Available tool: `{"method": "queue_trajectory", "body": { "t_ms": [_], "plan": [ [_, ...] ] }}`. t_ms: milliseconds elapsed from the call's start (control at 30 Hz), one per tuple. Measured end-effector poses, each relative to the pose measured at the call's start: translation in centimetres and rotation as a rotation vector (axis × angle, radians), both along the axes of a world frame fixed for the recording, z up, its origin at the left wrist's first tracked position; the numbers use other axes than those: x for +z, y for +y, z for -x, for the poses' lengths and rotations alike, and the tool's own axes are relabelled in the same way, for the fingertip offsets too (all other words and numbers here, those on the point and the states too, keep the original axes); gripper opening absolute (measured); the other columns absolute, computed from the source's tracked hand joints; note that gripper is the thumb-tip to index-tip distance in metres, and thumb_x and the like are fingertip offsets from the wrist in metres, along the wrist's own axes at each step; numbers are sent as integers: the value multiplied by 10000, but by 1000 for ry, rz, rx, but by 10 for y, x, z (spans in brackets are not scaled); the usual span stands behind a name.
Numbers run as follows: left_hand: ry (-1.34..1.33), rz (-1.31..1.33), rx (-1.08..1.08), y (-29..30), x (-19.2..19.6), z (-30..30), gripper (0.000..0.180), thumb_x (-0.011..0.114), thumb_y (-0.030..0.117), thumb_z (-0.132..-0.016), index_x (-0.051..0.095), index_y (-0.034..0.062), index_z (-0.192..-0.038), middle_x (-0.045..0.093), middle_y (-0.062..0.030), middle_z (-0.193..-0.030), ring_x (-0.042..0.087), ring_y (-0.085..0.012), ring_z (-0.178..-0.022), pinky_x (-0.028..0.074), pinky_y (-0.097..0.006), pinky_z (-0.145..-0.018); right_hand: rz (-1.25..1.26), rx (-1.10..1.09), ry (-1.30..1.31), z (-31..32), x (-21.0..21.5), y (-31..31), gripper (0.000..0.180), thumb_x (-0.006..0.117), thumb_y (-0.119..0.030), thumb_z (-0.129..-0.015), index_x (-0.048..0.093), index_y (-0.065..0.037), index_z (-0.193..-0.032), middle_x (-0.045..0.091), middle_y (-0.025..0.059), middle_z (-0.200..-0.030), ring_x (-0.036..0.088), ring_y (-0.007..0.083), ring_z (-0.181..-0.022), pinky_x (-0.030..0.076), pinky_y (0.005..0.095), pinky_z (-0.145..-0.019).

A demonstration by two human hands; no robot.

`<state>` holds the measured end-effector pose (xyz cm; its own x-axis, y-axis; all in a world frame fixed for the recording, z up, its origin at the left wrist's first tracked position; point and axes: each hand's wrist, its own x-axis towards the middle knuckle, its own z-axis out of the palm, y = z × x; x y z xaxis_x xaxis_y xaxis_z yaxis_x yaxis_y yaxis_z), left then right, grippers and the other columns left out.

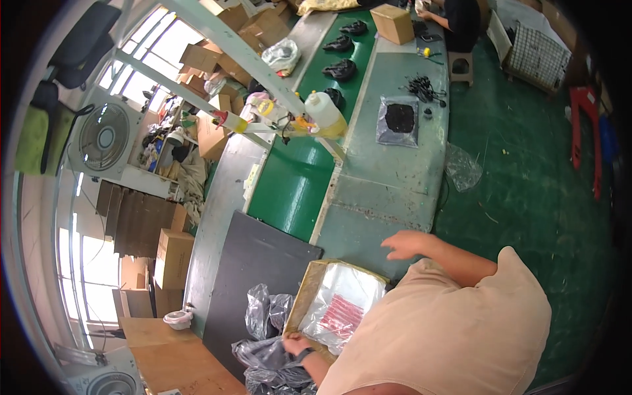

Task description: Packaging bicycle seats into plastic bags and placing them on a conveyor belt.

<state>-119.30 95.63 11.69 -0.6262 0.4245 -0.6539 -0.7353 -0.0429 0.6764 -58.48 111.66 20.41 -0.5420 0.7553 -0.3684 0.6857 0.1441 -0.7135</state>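
Observation:
A cardboard box (pixel 304 289) stands against the near side of the bench, lined with clear plastic (pixel 359 282). Red-striped plastic packaging (pixel 342 315) lies inside it. My left hand (pixel 296 343), with a dark band on the wrist, is at the box's lower left rim beside clear bags (pixel 266 354) with dark contents. Its fingers look curled; what they hold, if anything, is hidden. Over the grey bench top, beyond the box, my right hand (pixel 405 245) reaches with fingers stretched out and nothing in them.
A dark mat (pixel 253 263) lies left of the box. The green conveyor belt (pixel 296 178) carries black bundles (pixel 339 69). A yellow-liquid jug (pixel 324 113) stands by a metal frame post. Farther along are a bag with a black item (pixel 399 118), black cables (pixel 424 89) and a co-worker (pixel 461 23).

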Motion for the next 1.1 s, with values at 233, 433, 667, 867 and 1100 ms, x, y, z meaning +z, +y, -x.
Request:
{"method": "queue_trajectory", "body": {
  "t_ms": [233, 433, 667, 867, 1100],
  "plan": [
    [426, 130, -782, 21, 33, -296, 452, 584, 110, -1044, 573, 29, -1489, 702, -54, -912, 589, -96, -693, 501, -258, -606, 131, -13, -291, -51, -8, -5, 627, 727, -348, -950, 589, -35, -1475, 728, 262, -1283, 687, 440, -1197, 553, 520, -1025],
    [860, 142, -1651, 79, 57, -396, 469, 660, 163, -1050, 564, 54, -1496, 799, -168, -1090, 772, -286, -884, 609, -386, -771, 62, 70, -67, -85, -37, 29, 624, 735, -349, -947, 574, -16, -1450, 736, 255, -1253, 686, 452, -1183, 551, 529, -1012],
    [1216, 405, -1998, 155, 41, -439, 553, 683, 260, -999, 550, 84, -1506, 774, -207, -1197, 739, -419, -1073, 594, -512, -894, 25, -50, -120, -179, -53, 149, 538, 752, -310, -930, 603, -15, -1355, 739, 264, -1152, 700, 465, -1108, 572, 548, -948],
    [1212, 560, -1940, 205, 33, -486, 543, 671, 249, -1014, 539, 67, -1508, 768, -210, -1213, 736, -413, -1097, 592, -507, -915, -62, -100, -165, -256, -84, 279, 494, 783, -284, -917, 608, -15, -1293, 731, 249, -1154, 687, 445, -1145, 564, 532, -983],
    [902, 541, -1681, 223, 25, -534, 576, 677, 229, -1041, 490, 66, -1561, 755, -203, -1265, 750, -382, -1115, 596, -473, -929, -51, -32, -167, -264, -100, 444, 595, 793, -306, -921, 576, -10, -1390, 728, 239, -1187, 680, 453, -1170, 552, 528, -1017]
  ]
}}
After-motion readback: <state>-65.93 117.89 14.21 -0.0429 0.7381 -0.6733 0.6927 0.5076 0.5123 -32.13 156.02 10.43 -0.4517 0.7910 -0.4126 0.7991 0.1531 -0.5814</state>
